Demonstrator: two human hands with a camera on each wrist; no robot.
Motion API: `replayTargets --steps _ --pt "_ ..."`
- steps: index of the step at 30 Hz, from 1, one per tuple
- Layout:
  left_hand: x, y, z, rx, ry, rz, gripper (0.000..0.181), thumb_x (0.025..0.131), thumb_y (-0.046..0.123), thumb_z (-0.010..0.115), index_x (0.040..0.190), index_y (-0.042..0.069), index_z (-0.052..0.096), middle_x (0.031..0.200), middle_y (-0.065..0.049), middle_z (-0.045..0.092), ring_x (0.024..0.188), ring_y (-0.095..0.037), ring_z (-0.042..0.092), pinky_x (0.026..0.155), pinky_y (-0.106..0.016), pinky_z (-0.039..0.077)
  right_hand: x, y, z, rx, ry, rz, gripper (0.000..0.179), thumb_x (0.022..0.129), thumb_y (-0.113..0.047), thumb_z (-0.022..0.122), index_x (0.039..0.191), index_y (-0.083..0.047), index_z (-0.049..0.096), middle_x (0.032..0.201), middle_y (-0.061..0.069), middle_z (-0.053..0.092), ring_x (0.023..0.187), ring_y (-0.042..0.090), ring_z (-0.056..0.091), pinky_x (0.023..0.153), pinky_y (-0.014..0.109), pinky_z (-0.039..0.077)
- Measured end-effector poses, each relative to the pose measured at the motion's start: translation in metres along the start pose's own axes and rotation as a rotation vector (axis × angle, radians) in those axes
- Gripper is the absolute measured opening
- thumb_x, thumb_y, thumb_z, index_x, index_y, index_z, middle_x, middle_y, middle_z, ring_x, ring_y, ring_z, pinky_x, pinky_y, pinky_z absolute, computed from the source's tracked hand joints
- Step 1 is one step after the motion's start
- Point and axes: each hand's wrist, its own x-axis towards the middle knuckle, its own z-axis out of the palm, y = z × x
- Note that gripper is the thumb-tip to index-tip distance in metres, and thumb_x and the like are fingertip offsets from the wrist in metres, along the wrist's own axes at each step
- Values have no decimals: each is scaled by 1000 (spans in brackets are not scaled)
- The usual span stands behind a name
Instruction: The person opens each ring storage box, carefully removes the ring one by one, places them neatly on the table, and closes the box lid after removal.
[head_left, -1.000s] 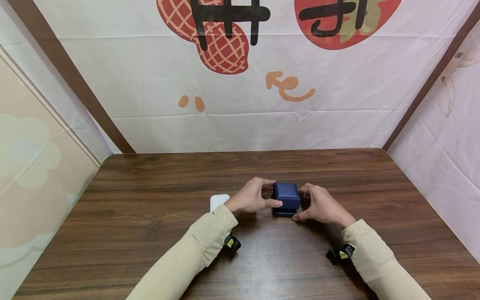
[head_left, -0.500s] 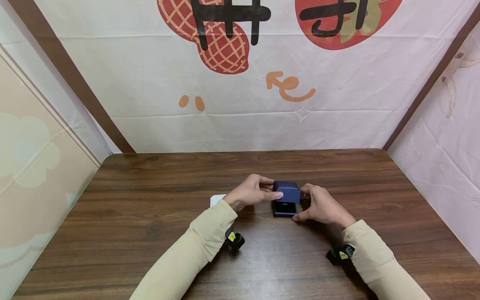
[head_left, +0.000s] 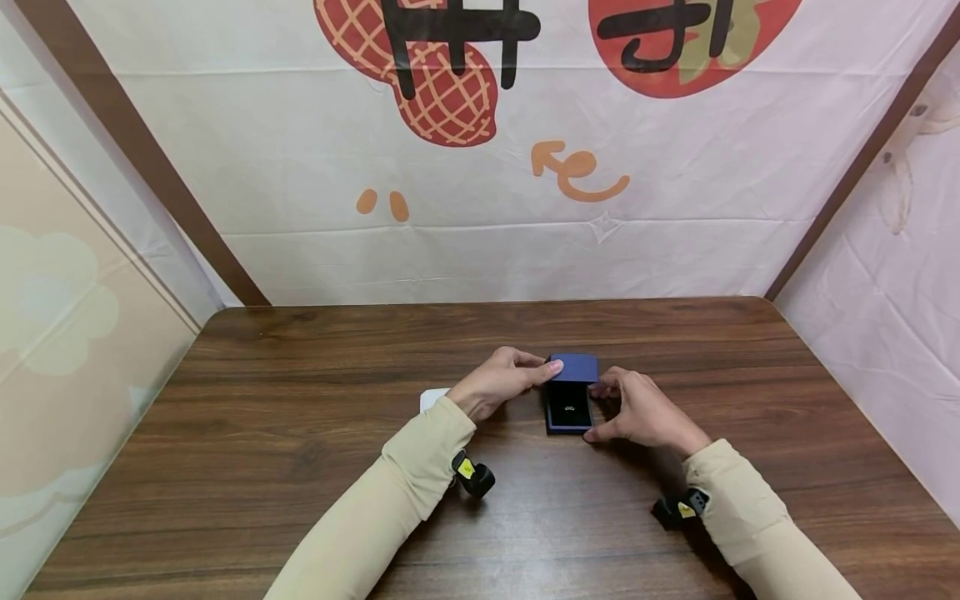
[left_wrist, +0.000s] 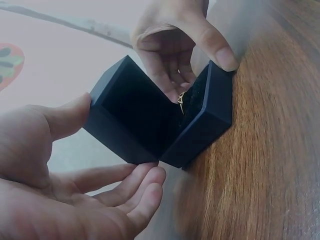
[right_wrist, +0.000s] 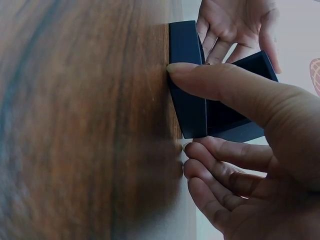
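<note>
A dark blue ring box (head_left: 568, 430) stands on the table with its lid (head_left: 575, 367) tilted up and back. Inside the black lining sits a gold-coloured ring (left_wrist: 181, 102), upright in the left wrist view. My left hand (head_left: 498, 382) pinches the lid, thumb on its front edge and fingers at its back by the hinge. At the base's right side, my right hand (head_left: 641, 410) holds the box, thumb at the near corner and fingers farther back. From the right wrist view, the right thumb hides part of the box and the ring is mostly hidden.
Partly behind the left wrist lies a flat white piece (head_left: 431, 399). The brown wooden table (head_left: 315, 500) ends at a printed white cloth backdrop (head_left: 300, 167). Black wrist cameras hang from both sleeves.
The box lid has swung up and back from nearly closed, uncovering the ring. My left hand moved slightly up and away with the lid; the right hand stayed at the base.
</note>
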Motion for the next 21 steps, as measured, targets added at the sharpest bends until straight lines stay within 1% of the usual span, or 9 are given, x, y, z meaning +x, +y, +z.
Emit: replayTargets --steps 2,3,7,9,13,16,21 --pt "0 1 0 -23 -8 -11 52 98 33 70 131 -6 61 111 -8 66 110 -23 58 103 -40 44 0 0 0 -6 1 -2 59 65 -24 97 110 3 70 103 9 70 97 26 64 86 47 52" --pt "1 1 0 -32 -12 -13 52 98 33 69 132 -6 61 113 -9 66 111 -24 58 104 -40 43 -1 1 0 -7 0 -4 59 65 -24 97 111 2 70 104 9 70 97 26 64 86 47 52" --pt "0 2 0 -48 -10 -31 55 99 37 68 134 -5 60 126 -11 64 121 -26 56 109 -40 40 -1 1 0 -9 -9 -6 59 66 -23 96 113 1 69 106 8 69 97 25 64 86 46 52" --pt "1 2 0 -46 -2 -30 57 99 38 68 135 -5 59 129 -13 63 122 -27 56 110 -40 40 -1 1 0 -7 -11 -8 60 67 -23 96 114 1 69 106 8 69 98 25 64 86 46 52" --pt "1 1 1 -44 17 -20 58 99 39 67 135 -6 60 130 -13 63 122 -28 57 109 -40 41 0 2 0 -11 -7 -11 61 66 -23 96 114 2 69 106 8 70 97 25 64 85 46 53" --pt "-1 0 2 -4 47 -4 58 98 42 68 133 -4 62 130 -12 64 123 -28 57 108 -41 42 0 2 0 -11 -9 -7 62 66 -23 96 115 2 69 107 8 70 97 25 64 86 46 53" --pt "-8 -2 1 91 120 53 61 95 45 70 135 0 63 134 -13 63 129 -26 54 106 -43 44 0 2 0 -1 -15 -1 64 67 -24 96 118 4 68 109 9 70 99 26 64 87 46 53"
